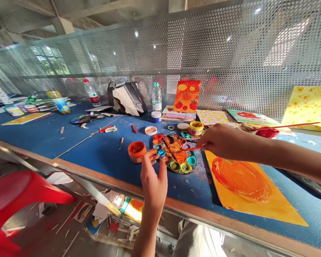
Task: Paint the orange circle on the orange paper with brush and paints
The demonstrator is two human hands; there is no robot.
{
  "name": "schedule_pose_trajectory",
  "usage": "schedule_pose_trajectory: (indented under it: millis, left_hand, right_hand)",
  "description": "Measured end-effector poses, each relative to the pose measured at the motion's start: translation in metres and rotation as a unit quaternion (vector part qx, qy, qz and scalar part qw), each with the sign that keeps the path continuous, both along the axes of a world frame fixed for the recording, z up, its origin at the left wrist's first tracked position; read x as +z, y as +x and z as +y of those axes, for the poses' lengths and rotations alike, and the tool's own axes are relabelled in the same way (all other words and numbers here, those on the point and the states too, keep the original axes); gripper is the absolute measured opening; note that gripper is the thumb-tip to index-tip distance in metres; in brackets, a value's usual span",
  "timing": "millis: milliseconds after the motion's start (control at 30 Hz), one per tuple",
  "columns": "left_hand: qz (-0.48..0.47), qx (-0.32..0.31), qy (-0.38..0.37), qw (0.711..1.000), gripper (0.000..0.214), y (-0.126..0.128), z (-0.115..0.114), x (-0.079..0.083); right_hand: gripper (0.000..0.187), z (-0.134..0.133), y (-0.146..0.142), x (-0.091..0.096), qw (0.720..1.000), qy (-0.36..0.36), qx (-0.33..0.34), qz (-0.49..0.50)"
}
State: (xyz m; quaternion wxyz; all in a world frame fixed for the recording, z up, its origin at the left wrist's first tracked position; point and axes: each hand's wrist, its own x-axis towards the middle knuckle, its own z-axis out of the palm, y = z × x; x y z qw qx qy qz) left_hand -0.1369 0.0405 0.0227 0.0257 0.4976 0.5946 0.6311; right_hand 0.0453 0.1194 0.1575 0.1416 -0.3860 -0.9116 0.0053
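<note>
My right hand point(214, 138) is closed around a long paintbrush point(194, 148). The brush's red handle runs on past the forearm, and its tip is down in orange paint on the palette. This paint palette point(193, 165) has round wells of several colours and lies on the blue table. At its near left edge, my left hand point(153, 175) grips the rim, with thumb and forefinger on either side of a blue well. Just left of those fingers stands an uncapped jar of orange paint point(137, 152). Below my right forearm lies a canvas point(240, 182) with a thick orange round shape on yellow.
Behind the palette are a yellow paint jar point(195, 128), a white lid point(151, 130) and a clear bottle point(157, 96). A tomato painting point(187, 95) leans on the perforated metal screen point(224, 60). A black-and-white bag point(127, 99) stands farther left; a red stool point(21, 200) is beside the table.
</note>
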Motion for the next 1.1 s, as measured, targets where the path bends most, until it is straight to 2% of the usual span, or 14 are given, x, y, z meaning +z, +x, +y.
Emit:
schedule_pose_trajectory:
  millis: [100,200,267,333,433,533,633,733,833,933,1033,1100]
  left_hand:
    - [0.004,0.002,-0.001,1.0,0.021,-0.001,0.001,0.0]
    - [0.013,0.001,0.007,1.0,0.021,-0.002,0.002,0.0]
    - [0.011,0.001,0.007,1.0,0.022,-0.001,0.001,-0.001]
    - [-0.003,-0.007,0.009,1.0,0.021,0.001,-0.002,-0.002]
    - [-0.024,-0.022,0.032,0.999,0.019,-0.002,-0.01,-0.004]
    - [0.001,0.045,0.073,0.996,0.027,-0.018,-0.014,-0.004]
    - [0.078,0.141,0.053,0.986,0.059,-0.047,-0.01,-0.001]
    - [0.14,0.169,-0.05,0.974,0.098,-0.078,0.003,0.005]
    - [0.145,0.116,-0.168,0.968,0.105,-0.099,0.019,0.01]
    - [0.133,0.08,-0.229,0.961,0.102,-0.106,0.031,0.015]
    - [0.126,0.073,-0.247,0.958,0.097,-0.105,0.033,0.021]
    - [0.135,0.075,-0.208,0.966,0.097,-0.098,0.032,0.027]
  right_hand:
    - [0.029,-0.009,0.023,0.006,0.999,0.009,-0.049,0.013]
    - [0.027,-0.014,0.053,-0.003,0.99,0.002,-0.085,0.111]
    - [0.024,-0.016,0.07,-0.013,0.98,-0.024,-0.091,0.174]
    - [0.022,-0.018,0.083,-0.024,0.955,-0.09,-0.114,0.259]
    - [0.021,-0.021,0.097,-0.037,0.875,-0.206,-0.135,0.418]
    - [0.018,-0.024,0.111,-0.047,0.767,-0.279,-0.169,0.552]
    - [0.009,-0.024,0.126,-0.053,0.68,-0.325,-0.216,0.621]
    - [0.003,-0.024,0.137,-0.054,0.631,-0.338,-0.223,0.662]
    - [0.007,-0.03,0.144,-0.05,0.617,-0.32,-0.191,0.692]
    - [0.016,-0.04,0.147,-0.043,0.634,-0.287,-0.15,0.702]
    - [0.017,-0.05,0.152,-0.039,0.651,-0.228,-0.146,0.709]
    - [0.018,-0.056,0.153,-0.037,0.66,-0.193,-0.152,0.71]
